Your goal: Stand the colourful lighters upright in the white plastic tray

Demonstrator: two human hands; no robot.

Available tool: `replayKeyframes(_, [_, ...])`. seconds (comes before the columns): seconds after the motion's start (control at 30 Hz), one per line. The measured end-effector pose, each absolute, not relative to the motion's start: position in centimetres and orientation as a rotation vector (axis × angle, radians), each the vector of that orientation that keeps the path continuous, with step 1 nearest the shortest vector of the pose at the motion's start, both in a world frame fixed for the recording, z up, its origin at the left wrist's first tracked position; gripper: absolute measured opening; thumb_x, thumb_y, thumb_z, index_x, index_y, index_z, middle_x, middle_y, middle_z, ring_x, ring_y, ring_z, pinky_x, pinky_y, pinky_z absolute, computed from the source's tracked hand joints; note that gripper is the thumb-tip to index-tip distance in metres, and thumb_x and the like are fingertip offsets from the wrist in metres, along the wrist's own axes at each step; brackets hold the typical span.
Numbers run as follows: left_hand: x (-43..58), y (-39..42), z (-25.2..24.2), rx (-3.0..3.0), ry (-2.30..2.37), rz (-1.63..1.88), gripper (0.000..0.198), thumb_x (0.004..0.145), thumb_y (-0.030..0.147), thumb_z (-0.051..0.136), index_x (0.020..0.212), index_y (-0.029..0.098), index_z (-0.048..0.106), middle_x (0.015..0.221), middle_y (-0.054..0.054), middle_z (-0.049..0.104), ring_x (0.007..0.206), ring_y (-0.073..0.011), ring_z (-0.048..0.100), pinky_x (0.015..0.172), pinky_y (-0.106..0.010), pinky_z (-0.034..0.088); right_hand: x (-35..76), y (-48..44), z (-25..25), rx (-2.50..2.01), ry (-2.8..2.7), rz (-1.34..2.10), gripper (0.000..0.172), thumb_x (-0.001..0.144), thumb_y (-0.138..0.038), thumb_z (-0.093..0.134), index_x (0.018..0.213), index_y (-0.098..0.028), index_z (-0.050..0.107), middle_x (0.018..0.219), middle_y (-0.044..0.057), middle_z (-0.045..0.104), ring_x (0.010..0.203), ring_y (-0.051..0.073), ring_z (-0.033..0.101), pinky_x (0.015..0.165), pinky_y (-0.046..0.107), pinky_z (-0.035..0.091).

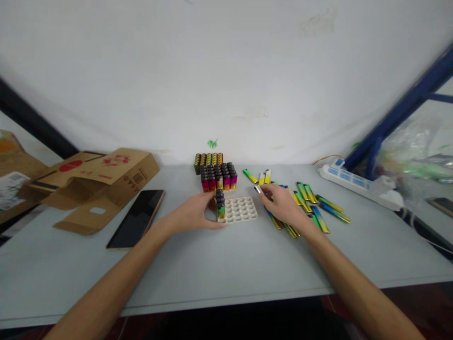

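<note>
A white tray with rows of round holes lies in the middle of the table. Along its left edge stands a column of upright lighters with black tops and green-yellow bodies. My left hand is closed around the tray's left end, thumb at the front corner and fingertips beside the lighters. Right of the tray, my right hand pinches a lighter whose metal-coloured end points toward the tray; the fingers hide most of its body. Under and beyond this hand lie several loose lighters in green, blue and yellow.
Behind the tray stand a block of pink-orange lighters and a block of black-and-yellow ones. An opened cardboard box and a dark phone or tablet lie left. A white power strip sits at the right, near a blue frame.
</note>
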State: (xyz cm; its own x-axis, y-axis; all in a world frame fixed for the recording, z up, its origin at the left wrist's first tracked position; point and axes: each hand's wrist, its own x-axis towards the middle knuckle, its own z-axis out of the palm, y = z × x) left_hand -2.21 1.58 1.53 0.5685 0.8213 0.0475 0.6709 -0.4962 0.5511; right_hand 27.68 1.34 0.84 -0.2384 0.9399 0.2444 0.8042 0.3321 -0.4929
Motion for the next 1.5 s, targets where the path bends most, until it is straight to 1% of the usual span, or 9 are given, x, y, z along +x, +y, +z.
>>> replayKeyframes(0.1, [-2.3,1.6,1.4,2.317,1.184,0.428,0.056,0.069,0.056,0.085,0.105,0.02,0.062,0.095,-0.004,0.071,0.083,-0.0239,0.067,0.076,-0.033,0.053,27.9,1.3,0.9,-1.341,-1.85,0.652,0.024,0.103,-0.043,0.053,0.107,-0.021,0.062,0.096,0.007,0.075,0.083,0.021,0.071,0.076,0.033,0.054])
replayKeyframes(0.27, [-2.4,1.6,1.1,2.339,1.197,0.427,0.056,0.069,0.059,0.086,0.101,0.02,0.061,0.098,-0.006,0.071,0.085,-0.0253,0.068,0.078,-0.034,0.053,26.6,0.6,1.5,-1.019,-1.515,1.196,0.038,0.1,-0.063,0.055,0.108,-0.027,0.047,0.098,0.001,0.071,0.065,0.014,0.063,0.064,0.031,0.056])
replayKeyframes(0.33, [-2.3,1.6,1.0,2.347,1.198,0.416,0.056,0.07,0.059,0.085,0.1,0.02,0.061,0.099,-0.006,0.071,0.086,-0.0258,0.068,0.078,-0.034,0.053,26.1,0.3,1.7,-0.962,-1.438,1.308,0.04,0.097,-0.064,0.059,0.107,-0.028,0.045,0.085,-0.004,0.064,0.058,0.012,0.054,0.055,0.027,0.05])
replayKeyframes(0.47, [-2.3,1.5,1.0,2.358,1.195,0.406,0.055,0.072,0.06,0.084,0.099,0.02,0.059,0.1,-0.007,0.071,0.087,-0.0265,0.069,0.079,-0.035,0.054,25.5,-0.1,2.0,-0.941,-1.28,1.458,0.045,0.092,-0.068,0.065,0.105,-0.031,0.043,0.071,-0.01,0.042,0.05,0.01,0.036,0.04,0.018,0.024])
replayKeyframes(0.6, [-2.3,1.6,1.0,2.361,1.203,0.389,0.054,0.072,0.06,0.084,0.099,0.02,0.059,0.099,-0.007,0.071,0.087,-0.0266,0.069,0.08,-0.035,0.054,25.5,-0.2,1.9,-1.008,-1.312,1.354,0.046,0.093,-0.072,0.061,0.095,-0.027,0.05,0.065,-0.01,0.029,0.047,0.009,0.019,0.041,0.021,0.016])
replayKeyframes(0.73, [-2.3,1.6,0.9,2.354,1.205,0.409,0.055,0.071,0.059,0.085,0.101,0.019,0.061,0.099,-0.007,0.071,0.086,-0.026,0.068,0.079,-0.035,0.054,25.7,-0.1,1.2,-1.111,-1.441,1.035,0.059,0.095,-0.074,0.056,0.067,-0.024,0.044,0.058,-0.007,0.031,0.05,0.01,0.026,0.045,0.025,0.023])
replayKeyframes(0.83, [-2.3,1.5,1.0,2.345,1.193,0.428,0.056,0.071,0.058,0.085,0.105,0.019,0.062,0.098,-0.006,0.072,0.085,-0.0256,0.068,0.078,-0.034,0.054,25.8,0.2,0.5,-1.229,-1.486,0.777,0.065,0.094,-0.074,0.058,0.058,-0.024,0.037,0.054,-0.004,0.035,0.052,0.011,0.032,0.049,0.027,0.026])
replayKeyframes(1.2, [-2.2,1.6,1.1,2.343,1.211,0.39,0.056,0.072,0.057,0.085,0.105,0.018,0.062,0.1,-0.006,0.071,0.087,-0.0262,0.068,0.081,-0.035,0.053,25.9,0.4,-0.1,-1.253,-1.48,0.681,0.057,0.092,-0.063,0.056,0.055,-0.025,0.036,0.051,-0.005,0.036,0.05,0.01,0.03,0.05,0.028,0.025])
replayKeyframes(1.5, [-2.3,1.5,1.0,2.339,1.207,0.396,0.055,0.072,0.056,0.085,0.105,0.019,0.061,0.1,-0.006,0.072,0.085,-0.0251,0.068,0.08,-0.035,0.054,25.9,0.4,-0.2,-1.274,-1.549,0.725,0.062,0.093,-0.073,0.054,0.057,-0.025,0.037,0.054,-0.005,0.036,0.053,0.012,0.032,0.052,0.028,0.026])
